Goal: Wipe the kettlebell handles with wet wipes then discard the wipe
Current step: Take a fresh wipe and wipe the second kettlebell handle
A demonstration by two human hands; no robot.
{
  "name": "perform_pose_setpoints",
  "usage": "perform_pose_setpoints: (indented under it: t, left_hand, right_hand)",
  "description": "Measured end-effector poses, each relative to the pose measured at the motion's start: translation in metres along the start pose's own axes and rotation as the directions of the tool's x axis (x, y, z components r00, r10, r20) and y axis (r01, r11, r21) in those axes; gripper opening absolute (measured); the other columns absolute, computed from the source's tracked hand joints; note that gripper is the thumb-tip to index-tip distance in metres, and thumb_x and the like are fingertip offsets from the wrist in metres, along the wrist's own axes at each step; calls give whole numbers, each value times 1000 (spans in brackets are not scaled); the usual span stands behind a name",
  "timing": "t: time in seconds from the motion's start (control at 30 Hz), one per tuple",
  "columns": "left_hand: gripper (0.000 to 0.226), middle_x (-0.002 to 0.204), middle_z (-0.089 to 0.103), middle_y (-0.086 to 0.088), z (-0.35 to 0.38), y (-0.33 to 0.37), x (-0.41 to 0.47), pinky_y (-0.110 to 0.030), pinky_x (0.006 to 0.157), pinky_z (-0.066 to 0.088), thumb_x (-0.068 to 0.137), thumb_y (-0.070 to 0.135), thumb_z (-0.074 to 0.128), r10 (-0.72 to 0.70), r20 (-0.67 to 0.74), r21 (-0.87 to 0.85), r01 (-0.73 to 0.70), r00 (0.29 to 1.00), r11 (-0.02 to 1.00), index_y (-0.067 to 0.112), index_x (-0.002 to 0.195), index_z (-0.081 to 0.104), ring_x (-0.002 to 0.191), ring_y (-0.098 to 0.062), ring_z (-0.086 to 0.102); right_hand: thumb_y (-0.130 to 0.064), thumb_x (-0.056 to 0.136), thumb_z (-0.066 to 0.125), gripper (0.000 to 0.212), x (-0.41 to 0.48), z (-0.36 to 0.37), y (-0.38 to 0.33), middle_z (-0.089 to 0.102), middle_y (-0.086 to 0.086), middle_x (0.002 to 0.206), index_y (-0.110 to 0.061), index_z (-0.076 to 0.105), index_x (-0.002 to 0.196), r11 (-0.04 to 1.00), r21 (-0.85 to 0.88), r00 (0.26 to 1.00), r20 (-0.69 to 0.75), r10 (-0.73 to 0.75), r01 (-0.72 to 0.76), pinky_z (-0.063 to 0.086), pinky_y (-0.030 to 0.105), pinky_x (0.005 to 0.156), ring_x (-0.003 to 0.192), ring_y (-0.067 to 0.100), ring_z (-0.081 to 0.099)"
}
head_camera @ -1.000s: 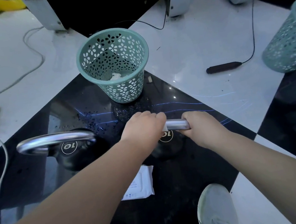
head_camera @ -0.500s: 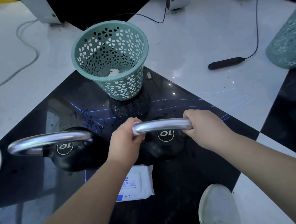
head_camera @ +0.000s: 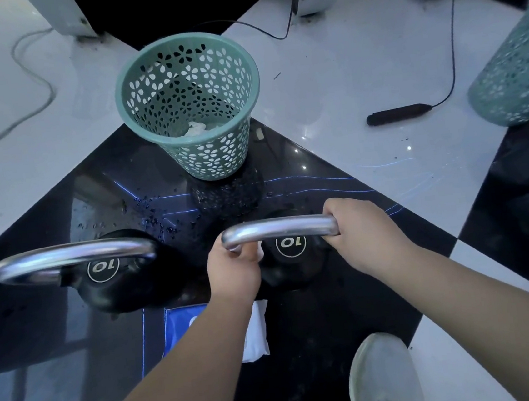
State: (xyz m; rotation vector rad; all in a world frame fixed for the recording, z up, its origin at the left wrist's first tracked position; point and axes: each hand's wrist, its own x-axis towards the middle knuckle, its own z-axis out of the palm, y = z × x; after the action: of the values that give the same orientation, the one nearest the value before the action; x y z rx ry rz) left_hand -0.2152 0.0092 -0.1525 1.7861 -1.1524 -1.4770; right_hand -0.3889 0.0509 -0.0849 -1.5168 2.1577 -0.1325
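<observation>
Left hand (head_camera: pixel 235 270) curled around the left bend of the curved silver metal handle (head_camera: pixel 279 228) of the right-hand black round kettlebell (head_camera: pixel 292 256), pinching a small white wet wipe (head_camera: pixel 260 252) against the metal; only a scrap of the wipe visible at the fingertips. Right hand (head_camera: pixel 363 234) wrapped tight around the opposite end of that same handle, fist closed on the bar. Both forearms reaching in from the bottom edge.

Marked "10" on a round label, the gripped kettlebell resting on a glossy black floor tile (head_camera: pixel 317 309). Just to its left, a second black kettlebell with a silver loop handle (head_camera: pixel 73 256), same "10" label, untouched by either hand. Scattered dark specks or droplets on the tile behind the two weights.

Beyond the kettlebells, upright on the far corner of the black tile, a teal plastic waste basket with flower-shaped cut-outs (head_camera: pixel 157 61), with crumpled white wipes (head_camera: pixel 195 127) lying in its bottom. Near the bottom, partly hidden under the left forearm, a flat blue-and-white pack of wet wipes (head_camera: pixel 257 331) lying on the tile.

Off to the right edge, a second teal perforated basket (head_camera: pixel 514 76), tilted. Nearby, a black stick-shaped device on a thin black cable (head_camera: pixel 397 113), lying on the white floor tile (head_camera: pixel 341 78). Lower right, toe of a pale grey-white sneaker (head_camera: pixel 383 377).
</observation>
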Motion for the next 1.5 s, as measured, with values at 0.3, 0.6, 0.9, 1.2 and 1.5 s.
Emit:
perform_pose_setpoints:
  t: [0.3, 0.6, 0.9, 1.2, 1.5]
  left_hand:
    - [32, 114, 68, 9, -12, 9, -4, -27, 85, 52, 90, 9, 61, 244, -10, 198, -238, 970, 951, 29, 115, 61, 99, -11, 65]
    - [42, 123, 65, -6, -19, 20, 5, -36, 95, 49, 76, -14, 65, 625, 348, 676, -649, 698, 349, 9, 112, 61, 136, -24, 45]
    - [23, 86, 68, -6, 1, 39, -15, -43, 98, 51, 75, -2, 56, 698, 496, 752, -657, 517, -48, 4, 95, 65, 119, -35, 61]
    - [37, 79, 67, -9, 33, 46, -30, -44, 95, 52, 86, 2, 26, 630, 593, 741, -645, 501, -185, 6, 89, 63, 111, -37, 65]
    - [31, 76, 67, -8, 29, 44, -27, -45, 99, 50, 85, 0, 32, 672, 566, 749, -639, 478, -176, 6, 83, 62, 103, -34, 69]
  right_hand:
    - [-20, 88, 58, 8, 0, 0, 0, 48, -5, 68, -17, 51, 86, 1000, -3, 1000, 5, -2, 2, 34, 29, 55, 67, 19, 49]
    - [-19, 88, 58, 10, 0, 1, 1, 47, -7, 68, -19, 48, 84, 1000, -1, 1000, -16, -6, 6, 30, 24, 49, 66, 18, 47]
    - [-15, 87, 57, 7, 0, 2, 2, 53, -2, 74, -18, 51, 86, 1000, -7, 1000, -19, -5, 4, 35, 30, 55, 68, 20, 50]
    - [-8, 80, 57, 16, 1, 3, 3, 45, -5, 66, -18, 44, 78, 1000, -15, 1000, -15, -15, 14, 28, 26, 47, 65, 21, 47]
    - [-12, 83, 57, 10, 1, 4, 4, 50, -3, 70, -18, 50, 83, 1000, 6, 999, -29, -18, 18, 35, 32, 55, 69, 22, 51]
